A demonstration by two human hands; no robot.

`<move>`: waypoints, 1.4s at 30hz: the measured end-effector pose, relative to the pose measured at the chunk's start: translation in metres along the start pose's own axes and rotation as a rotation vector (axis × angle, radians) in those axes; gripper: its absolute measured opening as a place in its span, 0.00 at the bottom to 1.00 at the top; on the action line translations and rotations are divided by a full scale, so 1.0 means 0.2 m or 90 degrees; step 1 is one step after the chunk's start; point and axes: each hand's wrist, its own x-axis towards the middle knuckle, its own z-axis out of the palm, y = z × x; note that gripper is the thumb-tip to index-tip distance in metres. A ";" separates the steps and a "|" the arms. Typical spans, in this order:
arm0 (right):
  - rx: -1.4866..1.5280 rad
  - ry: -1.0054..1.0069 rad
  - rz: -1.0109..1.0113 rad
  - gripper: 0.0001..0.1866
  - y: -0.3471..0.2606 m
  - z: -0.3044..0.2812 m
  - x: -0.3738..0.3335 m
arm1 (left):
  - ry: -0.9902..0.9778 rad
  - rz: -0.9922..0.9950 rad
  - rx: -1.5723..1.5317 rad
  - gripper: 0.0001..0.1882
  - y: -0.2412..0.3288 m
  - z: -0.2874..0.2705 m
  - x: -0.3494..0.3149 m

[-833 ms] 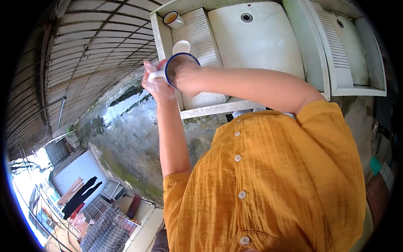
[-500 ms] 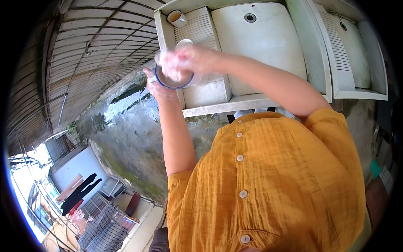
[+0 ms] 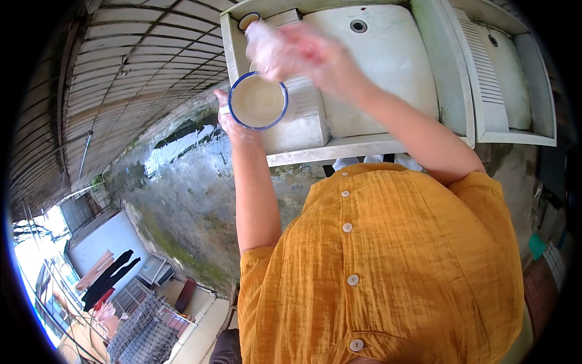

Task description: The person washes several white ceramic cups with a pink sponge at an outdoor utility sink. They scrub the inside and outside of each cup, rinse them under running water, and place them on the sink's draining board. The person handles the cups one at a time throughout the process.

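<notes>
A white mug with a blue rim (image 3: 259,102) is in my left hand (image 3: 232,124), whose fingers are closed at its handle side. Its mouth faces up toward me, and the inside looks cream-coloured. Beyond the mug and a little to its right is my right hand (image 3: 297,54), apart from it and smeared by motion. White, foam-like patches cover that hand; its fingers and anything in them do not show clearly. A second mug with a dark rim (image 3: 249,22) stands at the far left corner of the sink, partly hidden by my right hand.
The pale stone sink (image 3: 382,67) has a ribbed washboard (image 3: 306,112) on its left and a round drain (image 3: 358,26) at the far side. Another ribbed sink (image 3: 509,79) adjoins on the right. Wet, mossy floor (image 3: 188,200) lies to the left, with hanging laundry (image 3: 112,279) beyond.
My right hand has come out of the mug's mouth and moved away to the far right, baring the inside. The mug has shifted slightly right in my left hand.
</notes>
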 end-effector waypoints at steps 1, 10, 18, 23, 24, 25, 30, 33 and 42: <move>-0.052 -0.055 -0.015 0.18 -0.03 0.07 -0.04 | -0.043 0.131 0.203 0.34 -0.01 0.02 0.00; -0.706 -0.612 -0.220 0.11 0.22 0.19 -0.02 | -0.139 -0.165 0.003 0.31 -0.06 0.03 -0.03; -0.950 -0.665 -0.157 0.09 0.17 0.31 0.04 | 0.007 0.003 0.050 0.29 0.03 0.16 -0.13; -0.204 -0.307 0.156 0.12 0.54 0.30 0.06 | 0.072 0.195 0.115 0.30 -0.02 0.25 -0.18; 0.172 -0.213 0.341 0.13 0.53 0.33 0.06 | 0.090 0.232 0.104 0.29 -0.01 0.22 -0.18; 0.548 -0.095 0.510 0.15 0.52 0.35 0.06 | 0.106 0.268 0.093 0.29 -0.01 0.20 -0.18; 0.132 0.204 0.413 0.23 0.31 0.54 0.12 | 0.171 0.474 0.121 0.25 -0.09 0.15 -0.03; -0.315 0.076 0.040 0.18 0.41 0.52 -0.01 | 0.191 0.380 0.196 0.26 -0.01 0.23 -0.03; -0.543 0.049 -0.066 0.13 0.28 0.66 0.09 | 0.025 0.458 -0.075 0.22 -0.14 -0.03 0.14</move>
